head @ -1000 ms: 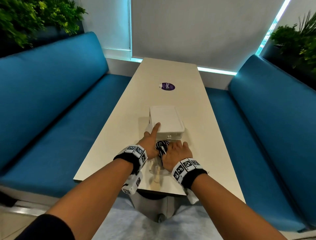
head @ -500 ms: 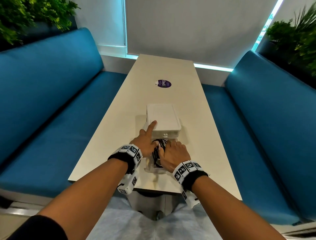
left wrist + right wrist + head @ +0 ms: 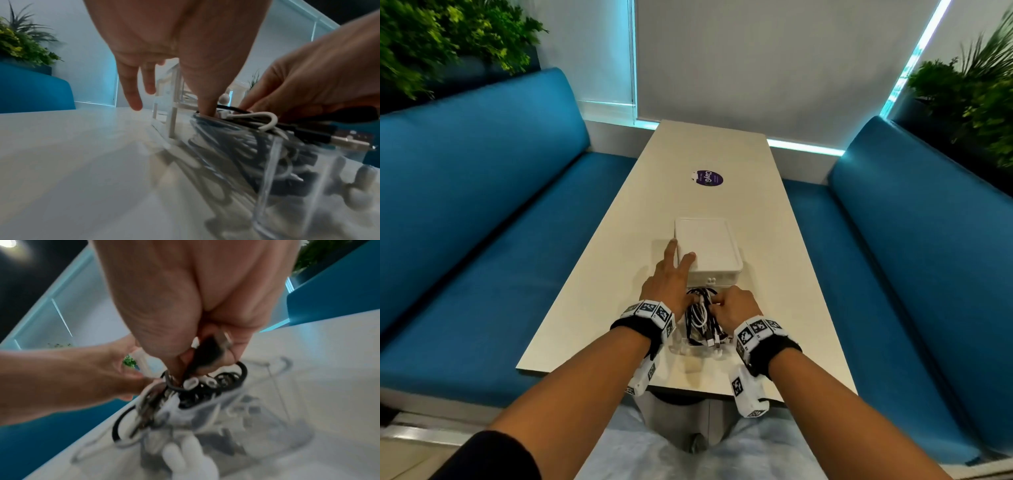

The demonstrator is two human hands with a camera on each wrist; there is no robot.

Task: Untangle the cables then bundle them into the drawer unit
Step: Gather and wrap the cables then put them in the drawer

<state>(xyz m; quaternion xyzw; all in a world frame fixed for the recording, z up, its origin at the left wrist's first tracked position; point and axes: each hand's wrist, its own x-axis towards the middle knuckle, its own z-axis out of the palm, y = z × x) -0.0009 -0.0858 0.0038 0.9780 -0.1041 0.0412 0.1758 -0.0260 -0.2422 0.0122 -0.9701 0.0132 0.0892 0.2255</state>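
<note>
The white drawer unit [image 3: 709, 245] stands mid-table, with its clear drawer [image 3: 698, 351] pulled out toward me. Black and white cables [image 3: 700, 315] lie coiled in the drawer. My left hand [image 3: 671, 275] rests two straight fingers on the unit's left top edge. In the left wrist view its thumb [image 3: 205, 97] reaches down into the cables [image 3: 246, 128]. My right hand [image 3: 736, 306] curls over the drawer's right side. Seen from the right wrist, the right hand [image 3: 205, 363] pinches a black plug and cable loops [image 3: 195, 392] above the drawer wall [image 3: 277, 402].
The pale table [image 3: 774, 240] is long and narrow, with a purple round sticker [image 3: 707, 178] beyond the unit. Blue benches [image 3: 482, 205] run along both sides, and plants [image 3: 969, 96] stand behind them. The near table edge is just under my wrists.
My left hand went from one pointing finger on the unit to two spread fingers. My right hand drew back slightly, uncovering more of the cables in the drawer.
</note>
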